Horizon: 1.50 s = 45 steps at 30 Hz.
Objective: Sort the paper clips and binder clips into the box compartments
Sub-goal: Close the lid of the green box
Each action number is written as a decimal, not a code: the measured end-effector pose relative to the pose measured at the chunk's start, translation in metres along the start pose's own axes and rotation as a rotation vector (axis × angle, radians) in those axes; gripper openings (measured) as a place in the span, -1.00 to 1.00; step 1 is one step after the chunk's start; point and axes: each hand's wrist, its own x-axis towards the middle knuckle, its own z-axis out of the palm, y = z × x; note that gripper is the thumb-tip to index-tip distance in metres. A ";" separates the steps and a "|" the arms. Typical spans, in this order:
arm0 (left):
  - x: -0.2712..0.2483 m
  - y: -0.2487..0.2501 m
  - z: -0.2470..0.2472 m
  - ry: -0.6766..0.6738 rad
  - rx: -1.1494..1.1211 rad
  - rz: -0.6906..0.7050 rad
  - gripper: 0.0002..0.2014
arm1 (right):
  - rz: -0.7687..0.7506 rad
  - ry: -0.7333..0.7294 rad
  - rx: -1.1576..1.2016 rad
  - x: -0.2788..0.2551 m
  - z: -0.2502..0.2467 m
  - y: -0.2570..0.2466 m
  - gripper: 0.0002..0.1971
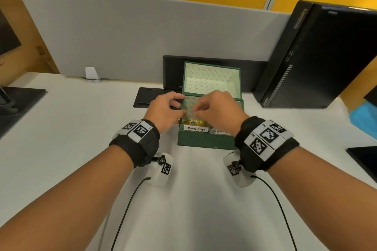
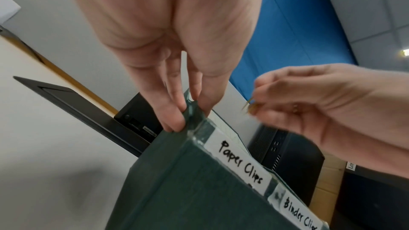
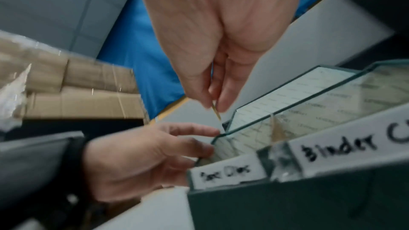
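Observation:
A green box (image 1: 204, 141) stands open on the white desk, its lid upright behind it. White labels on the front read "Paper Clips" (image 2: 241, 162) and "Binder Clips" (image 3: 345, 146). A colourful pile of paper clips (image 1: 192, 122) lies in the left compartment. My left hand (image 1: 179, 110) grips the box's left wall near the front corner, thumb inside and fingers (image 2: 175, 121) outside. My right hand (image 1: 195, 111) hovers over the left compartment and pinches a thin gold paper clip (image 3: 216, 112) that points down. The right compartment's contents are hidden.
A black computer tower (image 1: 318, 57) leans at the right behind the box. A flat black panel (image 1: 151, 98) lies just left of the box, under my left hand. A grey partition (image 1: 142, 36) closes the back. A monitor base (image 1: 18, 98) sits far left.

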 end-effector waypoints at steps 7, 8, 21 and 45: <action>-0.005 -0.008 0.002 0.030 -0.008 0.049 -0.58 | 0.125 0.354 0.016 0.023 -0.029 0.048 -0.79; -0.005 -0.008 0.002 0.039 -0.004 0.051 -0.58 | 0.168 0.408 0.022 0.028 -0.032 0.059 -0.77; -0.010 -0.001 0.004 0.054 0.041 0.023 -0.57 | 0.512 0.222 0.350 0.060 -0.018 0.117 -0.67; -0.034 0.011 0.019 0.032 -0.098 -0.095 -0.49 | 0.002 0.006 -0.094 -0.049 -0.026 0.105 -0.14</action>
